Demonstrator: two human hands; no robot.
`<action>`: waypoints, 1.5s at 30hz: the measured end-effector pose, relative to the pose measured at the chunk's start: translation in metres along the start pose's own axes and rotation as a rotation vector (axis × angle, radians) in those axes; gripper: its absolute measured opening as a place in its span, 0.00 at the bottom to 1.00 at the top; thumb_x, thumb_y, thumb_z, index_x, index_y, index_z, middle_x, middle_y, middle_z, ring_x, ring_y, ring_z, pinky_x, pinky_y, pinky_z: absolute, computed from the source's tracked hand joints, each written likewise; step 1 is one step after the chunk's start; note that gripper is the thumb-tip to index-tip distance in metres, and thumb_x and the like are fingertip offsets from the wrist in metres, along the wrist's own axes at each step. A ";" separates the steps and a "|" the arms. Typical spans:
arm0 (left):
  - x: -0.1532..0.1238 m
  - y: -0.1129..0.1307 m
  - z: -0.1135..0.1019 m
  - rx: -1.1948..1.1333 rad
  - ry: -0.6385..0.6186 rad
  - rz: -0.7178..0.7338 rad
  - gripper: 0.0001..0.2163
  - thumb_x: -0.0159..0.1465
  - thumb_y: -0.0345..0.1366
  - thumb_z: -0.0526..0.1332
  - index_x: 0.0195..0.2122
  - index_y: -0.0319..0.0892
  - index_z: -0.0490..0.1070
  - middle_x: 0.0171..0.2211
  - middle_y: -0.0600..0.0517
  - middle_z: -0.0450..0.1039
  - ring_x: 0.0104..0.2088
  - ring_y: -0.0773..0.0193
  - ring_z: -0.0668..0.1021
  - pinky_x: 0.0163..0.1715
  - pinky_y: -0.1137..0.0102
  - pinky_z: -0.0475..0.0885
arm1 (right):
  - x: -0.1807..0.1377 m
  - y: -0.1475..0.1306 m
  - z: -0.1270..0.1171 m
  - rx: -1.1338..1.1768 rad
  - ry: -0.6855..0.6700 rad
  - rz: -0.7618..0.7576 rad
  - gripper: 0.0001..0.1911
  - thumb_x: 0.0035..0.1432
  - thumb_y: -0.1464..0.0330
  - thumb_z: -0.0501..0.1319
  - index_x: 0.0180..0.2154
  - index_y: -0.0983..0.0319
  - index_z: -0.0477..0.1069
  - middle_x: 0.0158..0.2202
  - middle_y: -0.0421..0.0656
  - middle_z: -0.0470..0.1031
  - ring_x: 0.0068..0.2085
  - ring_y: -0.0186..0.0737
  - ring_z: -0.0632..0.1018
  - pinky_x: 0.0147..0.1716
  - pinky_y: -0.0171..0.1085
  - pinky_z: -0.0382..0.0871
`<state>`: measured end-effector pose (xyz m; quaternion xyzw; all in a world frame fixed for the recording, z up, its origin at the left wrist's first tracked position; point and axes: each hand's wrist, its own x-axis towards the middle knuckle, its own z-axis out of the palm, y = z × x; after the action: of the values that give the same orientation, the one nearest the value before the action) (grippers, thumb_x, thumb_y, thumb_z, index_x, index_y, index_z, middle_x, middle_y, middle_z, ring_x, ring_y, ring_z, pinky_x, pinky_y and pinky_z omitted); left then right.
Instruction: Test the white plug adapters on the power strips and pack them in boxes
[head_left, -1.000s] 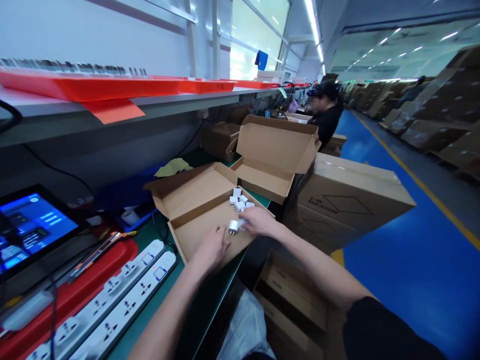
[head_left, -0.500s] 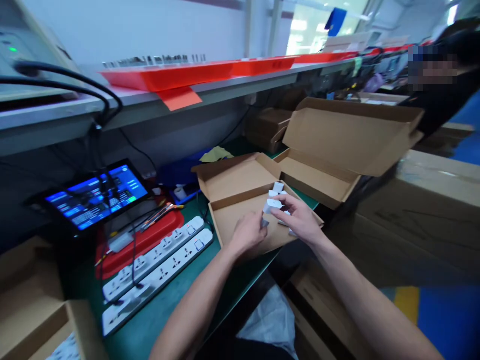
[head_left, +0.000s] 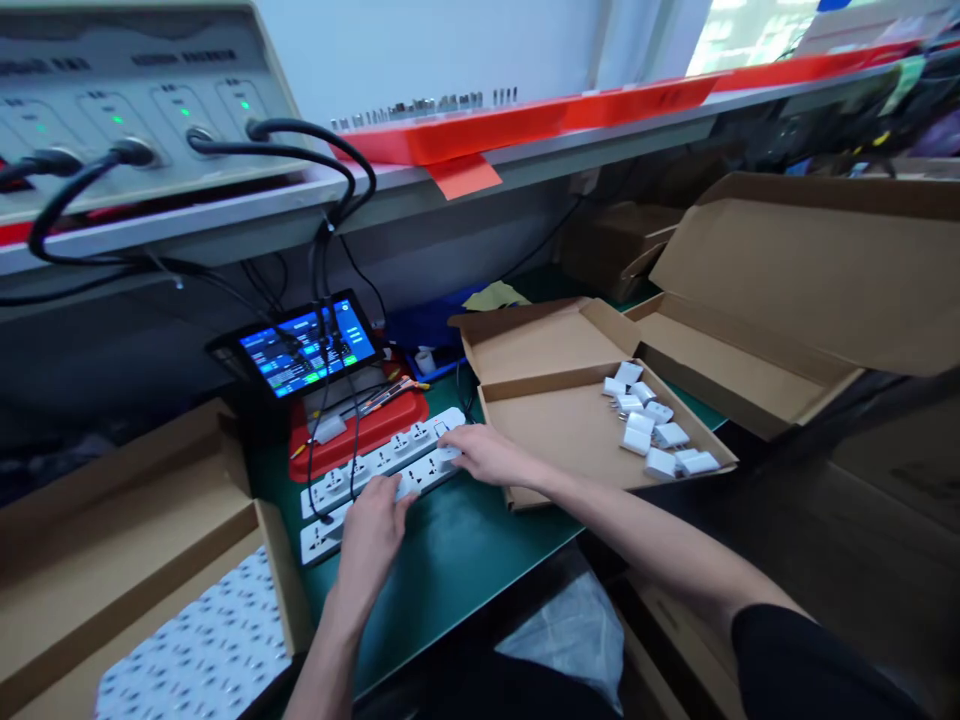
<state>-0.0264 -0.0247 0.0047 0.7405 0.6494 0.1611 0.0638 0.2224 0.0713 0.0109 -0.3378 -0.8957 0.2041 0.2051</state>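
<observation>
You can read no text here: the lettering on the grey unit (head_left: pixel 142 85) and screen (head_left: pixel 307 345) is too blurred.

Head-worn view, facing forward, angled down

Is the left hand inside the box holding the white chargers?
No, the left hand is at the front power strip, outside that cardboard box.
</observation>
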 end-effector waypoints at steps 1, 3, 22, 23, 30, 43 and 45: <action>0.001 0.000 0.000 0.048 -0.011 -0.010 0.14 0.73 0.38 0.55 0.56 0.41 0.72 0.50 0.42 0.78 0.50 0.50 0.80 0.49 0.61 0.73 | 0.007 -0.002 0.005 -0.041 -0.019 0.000 0.18 0.66 0.73 0.64 0.56 0.61 0.74 0.54 0.50 0.80 0.52 0.49 0.79 0.50 0.42 0.70; 0.005 0.001 -0.001 0.120 -0.049 -0.037 0.16 0.74 0.35 0.53 0.59 0.40 0.70 0.51 0.41 0.78 0.51 0.50 0.80 0.49 0.62 0.73 | 0.017 -0.005 0.011 -0.106 -0.050 -0.003 0.18 0.65 0.73 0.65 0.56 0.60 0.74 0.53 0.50 0.80 0.51 0.50 0.80 0.48 0.41 0.70; 0.030 0.007 0.007 0.162 -0.246 -0.054 0.11 0.72 0.31 0.56 0.53 0.41 0.73 0.50 0.41 0.77 0.48 0.52 0.82 0.48 0.63 0.72 | 0.028 -0.012 0.037 -0.240 -0.160 0.015 0.13 0.64 0.73 0.65 0.51 0.60 0.72 0.46 0.48 0.81 0.45 0.48 0.81 0.41 0.37 0.68; 0.031 0.008 0.009 0.165 -0.250 -0.046 0.11 0.72 0.30 0.56 0.52 0.41 0.73 0.50 0.41 0.77 0.48 0.52 0.82 0.48 0.63 0.72 | 0.028 -0.012 0.035 -0.241 -0.164 0.016 0.14 0.64 0.72 0.65 0.51 0.60 0.72 0.46 0.49 0.81 0.45 0.48 0.81 0.42 0.38 0.68; 0.001 0.009 0.003 0.143 -0.098 -0.039 0.16 0.72 0.33 0.57 0.60 0.44 0.69 0.53 0.43 0.75 0.43 0.55 0.82 0.40 0.66 0.73 | 0.048 -0.029 0.019 -0.144 -0.144 -0.092 0.16 0.63 0.70 0.66 0.53 0.60 0.77 0.49 0.49 0.82 0.52 0.50 0.80 0.50 0.40 0.69; -0.055 -0.103 -0.051 -0.226 0.197 -0.229 0.08 0.67 0.43 0.62 0.42 0.46 0.76 0.31 0.53 0.77 0.32 0.58 0.77 0.35 0.67 0.67 | 0.092 -0.103 0.108 0.140 0.049 -0.092 0.04 0.63 0.68 0.70 0.36 0.62 0.79 0.37 0.43 0.81 0.42 0.42 0.78 0.44 0.36 0.66; -0.046 -0.111 -0.049 -0.243 0.116 -0.186 0.07 0.66 0.40 0.61 0.38 0.45 0.77 0.33 0.51 0.78 0.34 0.57 0.78 0.36 0.66 0.67 | 0.092 -0.097 0.097 0.216 0.094 -0.070 0.03 0.64 0.68 0.69 0.38 0.61 0.79 0.36 0.42 0.81 0.40 0.40 0.78 0.42 0.35 0.65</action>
<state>-0.1516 -0.0594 0.0097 0.6535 0.6933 0.2744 0.1300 0.0594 0.0458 0.0003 -0.2917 -0.8691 0.2760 0.2889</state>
